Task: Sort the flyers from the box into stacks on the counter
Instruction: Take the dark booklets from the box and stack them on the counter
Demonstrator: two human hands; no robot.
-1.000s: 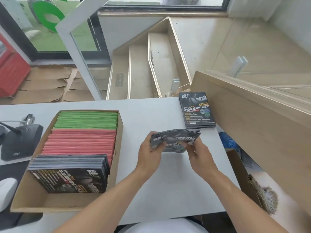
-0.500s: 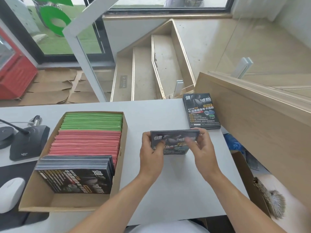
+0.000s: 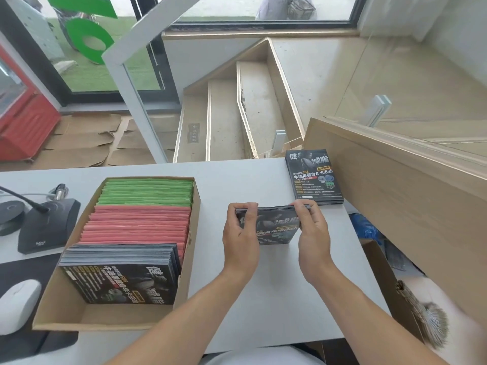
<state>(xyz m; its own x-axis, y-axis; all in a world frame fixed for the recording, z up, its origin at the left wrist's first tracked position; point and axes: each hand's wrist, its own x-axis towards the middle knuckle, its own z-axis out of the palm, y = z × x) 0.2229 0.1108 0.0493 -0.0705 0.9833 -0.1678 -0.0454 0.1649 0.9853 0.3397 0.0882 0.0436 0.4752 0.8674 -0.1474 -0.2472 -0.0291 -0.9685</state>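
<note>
Held item: a bundle of dark flyers (image 3: 274, 227), stood on its lower edge on the white counter (image 3: 263, 299). The left hand (image 3: 241, 233) pinches its left end, fingers curled over the top edge, thumb on the face; the right hand (image 3: 312, 230) grips the right end the same way.

Beyond the right hand, near its fingertips: a finished stack of dark flyers (image 3: 315, 177), lying flat at the counter's far edge.

Left of the left hand: a cardboard box (image 3: 192, 248) holding green flyers (image 3: 147, 192) farthest away, pink flyers (image 3: 137, 225) in the middle, dark flyers (image 3: 121, 272) nearest.

Further left: a black microphone base (image 3: 47, 225), a white mouse (image 3: 17, 304).
</note>
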